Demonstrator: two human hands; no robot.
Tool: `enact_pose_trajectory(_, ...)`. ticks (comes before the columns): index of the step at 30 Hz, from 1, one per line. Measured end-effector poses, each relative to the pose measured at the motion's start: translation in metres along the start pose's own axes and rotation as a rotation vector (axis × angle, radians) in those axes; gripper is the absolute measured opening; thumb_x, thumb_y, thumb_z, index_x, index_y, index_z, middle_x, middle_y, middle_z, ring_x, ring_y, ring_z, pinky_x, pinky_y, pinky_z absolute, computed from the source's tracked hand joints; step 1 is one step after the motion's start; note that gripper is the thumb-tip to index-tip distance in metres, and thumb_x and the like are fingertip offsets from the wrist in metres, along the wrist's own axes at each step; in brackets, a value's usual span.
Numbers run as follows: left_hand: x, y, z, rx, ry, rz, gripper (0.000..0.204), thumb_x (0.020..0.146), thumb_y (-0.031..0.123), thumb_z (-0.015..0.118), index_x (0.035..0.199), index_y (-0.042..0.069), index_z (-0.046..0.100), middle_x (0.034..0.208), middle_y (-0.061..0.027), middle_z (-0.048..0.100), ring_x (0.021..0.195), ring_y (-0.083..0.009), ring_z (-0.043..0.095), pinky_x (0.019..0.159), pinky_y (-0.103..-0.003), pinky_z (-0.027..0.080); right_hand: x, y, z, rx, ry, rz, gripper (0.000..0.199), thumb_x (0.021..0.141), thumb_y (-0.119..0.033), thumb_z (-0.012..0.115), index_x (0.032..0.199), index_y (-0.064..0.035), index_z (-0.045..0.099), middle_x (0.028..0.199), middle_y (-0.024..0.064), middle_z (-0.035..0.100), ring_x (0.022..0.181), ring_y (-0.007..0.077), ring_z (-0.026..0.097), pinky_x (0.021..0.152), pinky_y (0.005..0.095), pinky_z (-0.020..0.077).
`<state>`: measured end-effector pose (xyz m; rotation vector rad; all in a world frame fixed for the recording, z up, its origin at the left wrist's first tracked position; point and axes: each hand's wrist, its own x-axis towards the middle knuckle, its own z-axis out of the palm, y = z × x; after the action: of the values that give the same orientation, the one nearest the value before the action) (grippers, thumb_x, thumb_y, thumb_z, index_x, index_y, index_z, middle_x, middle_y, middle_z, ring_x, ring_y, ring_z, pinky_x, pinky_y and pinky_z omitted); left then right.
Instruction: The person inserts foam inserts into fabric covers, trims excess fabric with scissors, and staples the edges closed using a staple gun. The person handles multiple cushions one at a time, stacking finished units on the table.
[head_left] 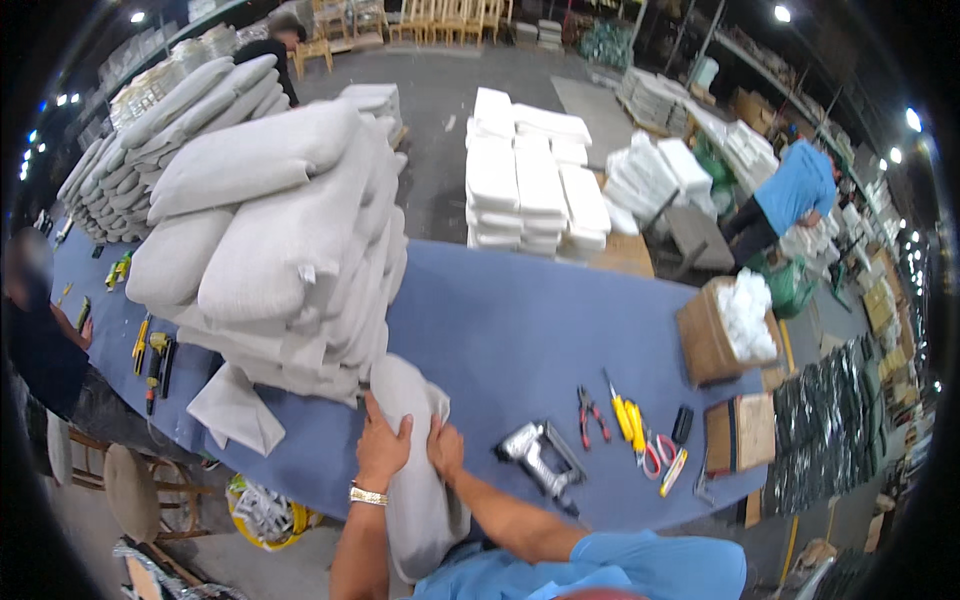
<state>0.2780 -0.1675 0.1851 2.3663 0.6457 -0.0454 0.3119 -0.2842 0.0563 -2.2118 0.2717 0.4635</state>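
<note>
Both hands grip 1 long grey fabric cushion [418,470] that stands on end against the near edge of the blue cloth-covered worktable [520,330]. Left hand [382,447], gold bracelet at the wrist, is clamped on its left side; right hand [446,450] is pressed and closed on its right side.

Risks, judged from this: cushion's lower end hangs past the table edge toward the person's lap, so a loose grip could let it slide to the floor. Tall leaning pile of grey stuffed cushions [285,240] sits just beside the held one; a bump could topple it.

Around: silver pneumatic staple gun [540,455] just right of the right hand, could snag the fabric. Red-handled pliers [592,415], yellow-handled cutters [628,418], red-handled scissors [655,455] further right. Flat grey fabric piece [237,408] left. Stacks of white foam slabs [530,180] beyond the table. Open cardboard box of white stuffing [728,330] at right. Person in blue shirt [795,190] well apart.
</note>
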Motion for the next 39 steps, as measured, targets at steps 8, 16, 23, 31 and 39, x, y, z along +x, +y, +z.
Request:
enact_pose_trajectory(8,0.014,-0.012,0.013,-0.086,0.076,-0.028,0.090,0.097,0.044,0.060,0.161,0.004,0.011,0.135,-0.0359,0.055,0.113,-0.0542,0.060,0.095,-0.058,0.049,0.005,0.004,0.010,0.065,0.102,-0.055,0.072,0.106,-0.053,0.036,0.095,0.0086,0.072,0.097,0.0351,0.069,0.098,0.0534,0.066,0.091,0.0571,0.0498)
enact_pose_trajectory(16,-0.176,-0.013,0.016,-0.116,0.100,-0.138,0.091,0.091,0.038,0.070,0.160,0.006,0.020,0.136,-0.0311,0.057,0.115,-0.0512,0.061,0.096,-0.055,0.051,0.017,0.011,0.009,0.111,0.114,-0.065,0.070,0.103,-0.054,0.043,0.097,0.0101,0.071,0.098,0.0347,0.069,0.098,0.0532,0.066,0.088,0.0553,0.0513)
enact_pose_trajectory(23,-0.248,-0.053,0.054,-0.198,0.316,-0.031,0.086,0.089,0.038,0.076,0.156,0.005,0.033,0.142,-0.0256,0.056,0.125,-0.0411,0.060,0.101,-0.046,0.052,0.052,0.057,-0.002,0.394,-0.261,0.153,0.079,0.096,-0.060,0.061,0.130,0.0114,0.060,0.122,0.0343,0.066,0.116,0.0405,0.065,0.103,0.0450,0.0481)
enact_pose_trajectory(31,-0.252,-0.032,0.047,-0.170,0.147,-0.138,0.092,0.092,0.043,0.071,0.162,0.012,0.020,0.148,-0.0211,0.052,0.123,-0.0416,0.061,0.099,-0.047,0.054,-0.021,0.066,-0.033,0.849,-0.554,0.270,0.079,0.103,-0.056,0.053,0.149,0.0064,0.042,0.148,0.0203,0.052,0.131,0.0347,0.055,0.108,0.0471,0.0463)
enact_pose_trajectory(39,-0.171,-0.017,0.009,-0.009,0.120,-0.009,0.096,0.093,0.044,0.067,0.164,0.012,0.011,0.150,-0.0240,0.048,0.123,-0.0451,0.058,0.094,-0.052,0.054,-0.039,0.046,0.004,0.069,0.002,0.088,0.067,0.104,-0.048,0.045,0.092,0.0116,0.073,0.099,0.0356,0.070,0.097,0.0513,0.068,0.086,0.0528,0.0520)
